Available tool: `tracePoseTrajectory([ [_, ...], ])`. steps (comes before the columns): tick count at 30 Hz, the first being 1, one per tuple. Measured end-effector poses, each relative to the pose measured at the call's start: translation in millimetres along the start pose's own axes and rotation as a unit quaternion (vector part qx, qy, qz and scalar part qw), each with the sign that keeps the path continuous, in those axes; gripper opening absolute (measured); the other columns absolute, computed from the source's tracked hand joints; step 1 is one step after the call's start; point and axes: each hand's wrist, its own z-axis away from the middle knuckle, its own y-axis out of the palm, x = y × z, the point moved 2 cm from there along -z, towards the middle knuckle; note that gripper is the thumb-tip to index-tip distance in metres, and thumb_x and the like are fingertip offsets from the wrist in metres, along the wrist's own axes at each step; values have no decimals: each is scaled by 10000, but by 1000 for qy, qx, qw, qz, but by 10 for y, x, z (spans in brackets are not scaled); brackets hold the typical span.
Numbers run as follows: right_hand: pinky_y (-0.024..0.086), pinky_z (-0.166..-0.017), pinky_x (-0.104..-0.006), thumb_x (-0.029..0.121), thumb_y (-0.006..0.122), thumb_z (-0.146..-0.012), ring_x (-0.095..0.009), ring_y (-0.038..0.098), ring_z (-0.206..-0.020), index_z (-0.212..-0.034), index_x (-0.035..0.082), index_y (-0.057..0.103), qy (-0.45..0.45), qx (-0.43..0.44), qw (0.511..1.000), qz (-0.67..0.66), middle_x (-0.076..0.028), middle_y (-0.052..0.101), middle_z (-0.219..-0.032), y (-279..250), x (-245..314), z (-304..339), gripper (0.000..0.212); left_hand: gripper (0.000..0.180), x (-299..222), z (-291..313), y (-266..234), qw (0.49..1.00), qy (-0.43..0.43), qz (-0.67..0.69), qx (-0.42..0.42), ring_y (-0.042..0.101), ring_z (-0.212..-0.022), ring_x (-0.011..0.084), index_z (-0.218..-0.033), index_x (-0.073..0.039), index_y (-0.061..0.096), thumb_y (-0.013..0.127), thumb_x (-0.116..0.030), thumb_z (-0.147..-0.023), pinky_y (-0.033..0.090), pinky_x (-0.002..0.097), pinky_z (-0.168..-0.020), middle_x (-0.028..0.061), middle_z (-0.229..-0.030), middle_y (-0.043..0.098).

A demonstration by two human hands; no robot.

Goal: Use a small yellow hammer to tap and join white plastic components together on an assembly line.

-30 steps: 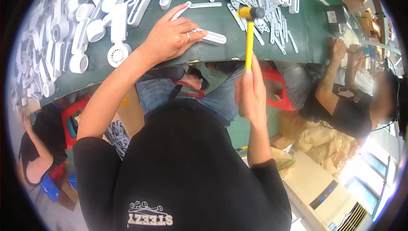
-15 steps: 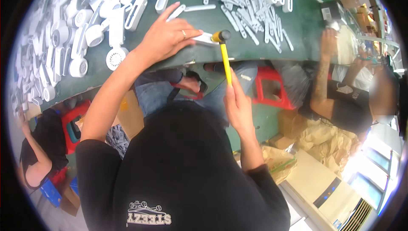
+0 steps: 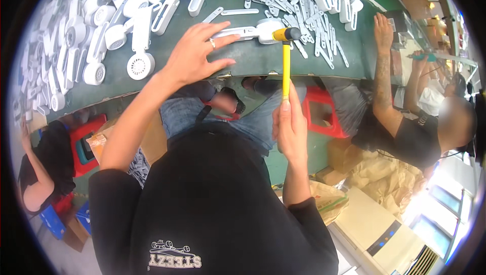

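Left hand: fingers spread, not clamped. Fingertips rest on the slim handle of a white part; thumb sits apart from it, below. Right hand: closed round the yellow grip of a hammer. Hands well apart.

White part lies flat on the green tabletop, handle toward the left hand, round end to the right. Hammer head overlaps the right side of the round end in view; can't tell if it touches or hovers.

Risks, my read:
- Part skids or spins if struck here: only fingertips on the handle, round end unsupported by hand.
- Round end looks like a shell; an off-centre or hard hit could crack or mark it.
- Bruised fingers if a swing lands too far left, since the index finger lies along the handle.
- A kicked part could knock the grey strips heaped just beyond the hammer head, or the two loose strips just above the handle.

White parts with round grilles crowd the left, well clear of the hammer.
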Motion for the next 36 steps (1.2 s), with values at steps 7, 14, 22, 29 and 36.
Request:
tracePoseTrajectory([
  [7,556,-768,-393,198,448,-1144,-326,746,-839,-1631,48,397,-50,-4,996,75,-233,738,-1033,97,315,-25,512,408,175,61,199,995,-38,58,-79,729,-1115,292,-1329,-210,755,795,-117,-933,593,377,-947,74,-1321,737],
  [14,568,-858,-465,155,484,-1119,-483,728,-991,-1625,39,394,-82,32,988,127,-320,715,-1102,343,254,-146,527,898,203,89,200,966,-180,176,-61,719,-1034,329,-1669,-191,347,829,-150,-913,575,400,-865,120,-1139,767],
  [22,577,-899,-507,203,498,-1115,-491,709,-1082,-1623,73,398,-28,84,983,164,-321,706,-1189,360,92,-309,534,792,117,-47,212,976,-156,148,-32,710,-1062,309,-1611,-149,463,819,-121,-904,531,409,-953,119,-1167,758],
  [29,599,-850,-460,256,768,-957,-423,757,-1060,-1516,17,530,-122,-226,937,237,-315,741,-1125,-907,167,-1213,654,396,-197,310,-184,997,-16,12,-79,710,-1072,311,-1271,-97,744,777,-20,-884,518,423,-912,103,-1227,765],
  [36,587,-852,-544,427,764,-885,-467,743,-990,-1034,-5,765,-28,-295,868,397,-283,760,-995,-2447,-709,-3351,457,368,-500,1618,-1259,900,-283,-17,-330,695,-1133,278,-1331,31,707,709,48,-964,544,382,-999,180,-1245,735],
])
